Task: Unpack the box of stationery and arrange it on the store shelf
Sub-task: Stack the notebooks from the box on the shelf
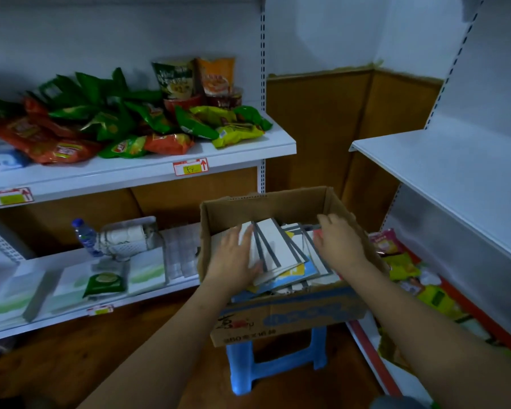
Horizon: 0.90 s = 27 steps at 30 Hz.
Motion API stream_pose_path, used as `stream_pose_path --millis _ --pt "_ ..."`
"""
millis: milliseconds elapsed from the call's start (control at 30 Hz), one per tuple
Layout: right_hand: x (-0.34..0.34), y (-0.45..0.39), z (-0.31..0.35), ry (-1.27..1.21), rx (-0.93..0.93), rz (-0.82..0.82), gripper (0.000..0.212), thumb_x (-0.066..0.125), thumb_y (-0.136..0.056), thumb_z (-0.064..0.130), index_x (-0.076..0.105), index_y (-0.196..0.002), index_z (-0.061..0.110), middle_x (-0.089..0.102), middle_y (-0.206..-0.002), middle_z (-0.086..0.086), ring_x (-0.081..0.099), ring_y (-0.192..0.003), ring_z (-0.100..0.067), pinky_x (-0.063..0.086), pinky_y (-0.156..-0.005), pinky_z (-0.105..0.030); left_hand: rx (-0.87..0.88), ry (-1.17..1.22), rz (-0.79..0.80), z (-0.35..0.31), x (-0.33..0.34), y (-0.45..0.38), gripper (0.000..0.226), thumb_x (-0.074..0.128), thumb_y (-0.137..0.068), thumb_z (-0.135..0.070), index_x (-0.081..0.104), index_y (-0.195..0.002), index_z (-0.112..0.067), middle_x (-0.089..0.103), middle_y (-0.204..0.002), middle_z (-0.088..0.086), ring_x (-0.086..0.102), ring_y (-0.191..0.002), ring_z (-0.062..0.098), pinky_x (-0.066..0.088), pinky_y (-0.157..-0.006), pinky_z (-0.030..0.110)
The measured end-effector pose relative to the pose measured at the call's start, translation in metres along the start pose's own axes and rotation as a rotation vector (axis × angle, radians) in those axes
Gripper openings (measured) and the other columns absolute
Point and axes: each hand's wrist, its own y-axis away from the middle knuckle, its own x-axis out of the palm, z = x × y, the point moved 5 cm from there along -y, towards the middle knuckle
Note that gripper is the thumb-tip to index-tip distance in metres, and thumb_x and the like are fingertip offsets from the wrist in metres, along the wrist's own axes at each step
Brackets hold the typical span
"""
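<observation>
**Mia:** What is on the far left?

**Ben:** A white top shelf (148, 169) with a heap of green and red snack bags (101, 125) on it. Some cup noodles (189, 81) stand at its back right corner. Two price tags (190, 167) stick to its front edge.

**Mia:** And under that?

**Ben:** The lower shelf (71, 315). A water bottle (84, 236) stands near the back, right beside a white basket (127, 240). Flat white and green packs (146, 271) lie along the front edge, and a small green packet (104, 284) lies on them.

**Mia:** Where is the box?

**Ben:** The cardboard box (289, 315) is in the middle. It sits on a blue stool (275, 361) on the floor, between the two racks. It is open on top.

**Mia:** What is inside?

**Ben:** A messy pile of notebooks (278, 252), white with grey stripes. I think there are blue and yellow ones under them, but it is blurry.

**Mia:** What are the hands doing?

**Ben:** The left hand (236, 258) lies flat on the left side of the pile, fingers spread, with its thumb against the front edge. The right hand (340, 240) reaches into the right side of the box. Its fingers bend down onto the notebooks. I cannot tell if it grips one.

**Mia:** And the far right?

**Ben:** A bare white shelf (443, 169) up high. More yellow and pink snack packs (407, 267) lie on the low shelf under it.
</observation>
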Motion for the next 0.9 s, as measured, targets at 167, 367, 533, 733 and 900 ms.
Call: stream_pose_path --millis 167,367,533,733,900 --pt "0.050 0.003 0.019 -0.286 0.306 0.554 0.094 0.047 -0.087 0.071 0.023 -0.152 0.008 0.035 -0.152 -0.014 0.044 -0.131 -0.033 0.042 -0.099 -0.040 -0.291 0.193 0.554 0.029 0.065 -0.006 0.138 0.062 -0.061 -0.086 -0.032 -0.147 -0.034 -0.035 -0.156 0.014 -0.006 -0.148 0.046 0.016 -0.119 0.058" --pt "0.066 -0.001 -0.002 -0.606 0.516 0.622 0.092 0.067 -0.077 0.064 0.042 -0.138 0.000 0.049 -0.138 -0.021 0.054 -0.120 -0.035 0.049 -0.095 -0.043 -0.226 0.020 0.639 0.038 0.064 -0.018 0.140 0.058 -0.058 -0.091 -0.030 -0.148 -0.032 -0.021 -0.158 0.027 0.032 -0.140 0.047 0.042 -0.108 0.046" --pt "0.070 -0.003 0.007 -0.972 0.478 0.678 0.102 0.076 -0.072 0.053 0.029 -0.150 0.007 0.045 -0.147 -0.014 0.049 -0.130 -0.031 0.040 -0.110 -0.042 0.015 -0.143 0.420 0.020 0.039 -0.015 0.099 0.052 -0.089 -0.065 -0.005 -0.155 -0.020 0.055 -0.128 0.023 0.061 -0.099 0.032 0.051 -0.070 0.039" --pt "0.061 0.007 0.019 -1.141 0.461 0.673 0.063 0.074 -0.084 0.037 0.049 -0.134 0.009 0.070 -0.112 -0.011 0.070 -0.094 -0.024 0.059 -0.075 -0.034 -0.090 -0.222 0.195 0.002 0.015 0.000 0.073 0.051 -0.096 -0.026 0.009 -0.153 -0.014 0.064 -0.104 0.012 0.059 -0.078 0.027 0.043 -0.057 0.036" --pt "0.032 0.012 0.023 -1.209 0.462 0.537 0.034 0.060 -0.096 0.017 0.054 -0.128 0.009 0.070 -0.106 -0.009 0.069 -0.090 -0.024 0.057 -0.070 -0.034 -0.081 -0.201 0.110 0.001 -0.011 0.001 0.055 0.039 -0.098 -0.008 0.020 -0.150 -0.009 0.064 -0.110 0.014 0.065 -0.088 0.031 0.046 -0.061 0.039"
